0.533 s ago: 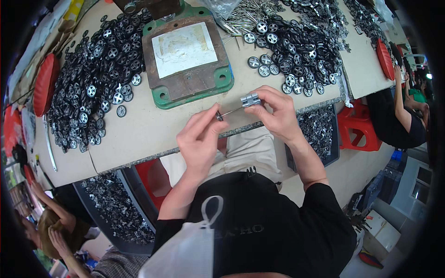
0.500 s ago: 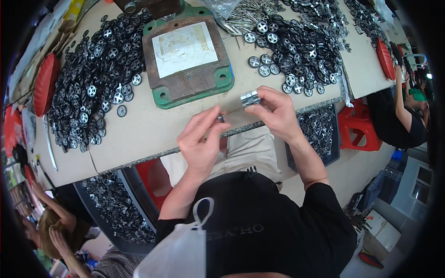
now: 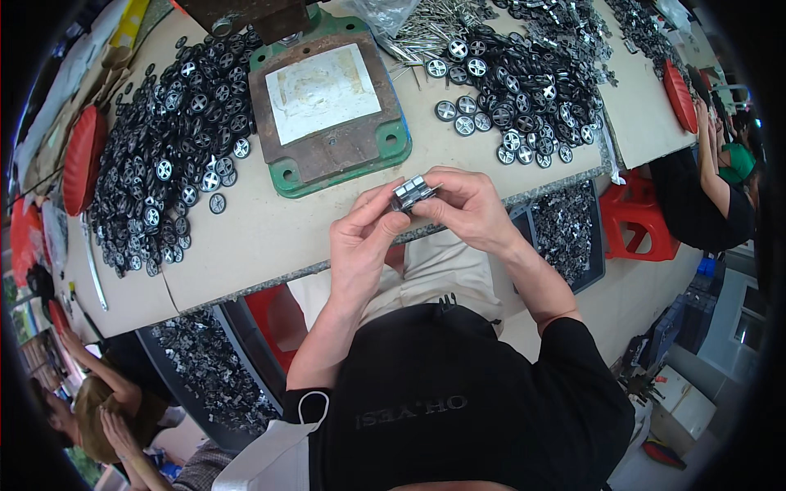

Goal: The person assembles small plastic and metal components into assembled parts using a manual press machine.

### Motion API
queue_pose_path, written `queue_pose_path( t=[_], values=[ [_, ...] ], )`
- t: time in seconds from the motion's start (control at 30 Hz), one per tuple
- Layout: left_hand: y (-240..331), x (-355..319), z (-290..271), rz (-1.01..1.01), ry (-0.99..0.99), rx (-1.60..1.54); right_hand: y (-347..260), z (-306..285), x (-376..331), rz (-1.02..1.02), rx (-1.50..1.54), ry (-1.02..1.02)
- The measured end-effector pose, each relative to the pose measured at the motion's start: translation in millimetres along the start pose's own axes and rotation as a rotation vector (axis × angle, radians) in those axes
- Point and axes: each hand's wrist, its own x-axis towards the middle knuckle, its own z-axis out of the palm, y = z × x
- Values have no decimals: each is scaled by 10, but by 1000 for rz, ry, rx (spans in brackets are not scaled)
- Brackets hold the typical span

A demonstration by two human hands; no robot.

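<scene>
Over the near edge of the table, my two hands meet around a small silver-and-black block-shaped part [image 3: 413, 193]. My left hand [image 3: 364, 225] is closed, its thumb and fingers at the part's left end. From the other side my right hand [image 3: 468, 209] pinches the same part between thumb and fingers. A short bit of thin metal pin [image 3: 436, 187] shows beside the right fingertips. Anything else between the left fingers is hidden. Just beyond my hands stands a green-and-brown metal press base [image 3: 332, 151] with a worn white pad [image 3: 324, 94] on top.
Black wheels with silver spokes lie heaped at left [image 3: 184, 123] and at right [image 3: 524, 102]. Metal pins [image 3: 434, 29] are piled at the back. Bins of small dark parts [image 3: 205, 360] [image 3: 565, 225] stand below the table. Red trays [image 3: 84, 159], a red stool [image 3: 634, 217] and other people are at the sides.
My hands were apart, with a thin pin between them and the block-shaped part in the right. They have come together, the right moving left, and both now hold the part.
</scene>
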Motion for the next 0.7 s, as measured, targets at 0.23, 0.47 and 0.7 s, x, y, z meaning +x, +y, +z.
queue_pose_path(
  t=[0.23,0.47,0.7],
  values=[
    [-32,-2,-43,-81,-77,-227,-114,117,-67,-237,-819,187],
    [6,21,-100,-160,-63,-343,-322,-520,330,-474,-1394,425],
    [15,10,-75,-161,-69,-363,-252,-589,578,-461,-1598,114]
  ],
)
